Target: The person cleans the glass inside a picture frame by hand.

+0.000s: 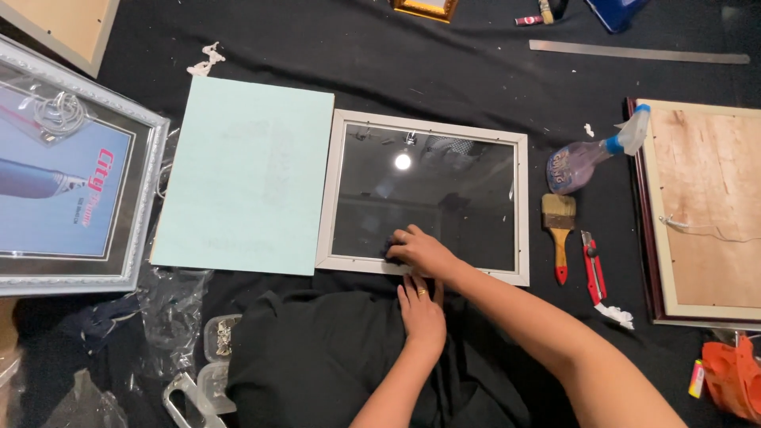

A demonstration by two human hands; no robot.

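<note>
The white picture frame point(424, 198) lay flat near the middle of the black cloth-covered work surface point(444, 71), its glass pane point(444, 194) dark and catching the reflection of a ceiling light. The right hand point(420, 250) rested on the glass at the frame's lower edge, fingers curled down over a small dark wad point(391, 244) — cloth or pad, too little of it showed to tell which. The left hand point(422, 311) lay flat just below the frame's lower rail, fingers together and extended, holding nothing, its fingertips touching the rail.

Just beside the frame's left edge lay a pale green board point(246, 174), nearly touching it. Further left, at the surface's left edge, sat a silver-framed blue poster point(67, 170). To the right of the white frame a spray bottle point(590, 154) lay on its side, and below it a paintbrush point(560, 230) with a red handle tip and a red utility knife point(593, 265) lay side by side. At the right edge sat a dark-framed picture point(705, 214) turned face down, its wooden backing and hanging wire showing. A long metal ruler point(638, 52) lay near the far right corner — well apart from the hands. Near the lower left, small clear plastic boxes point(218, 337) sat beside crumpled plastic wrap point(170, 305).
</note>
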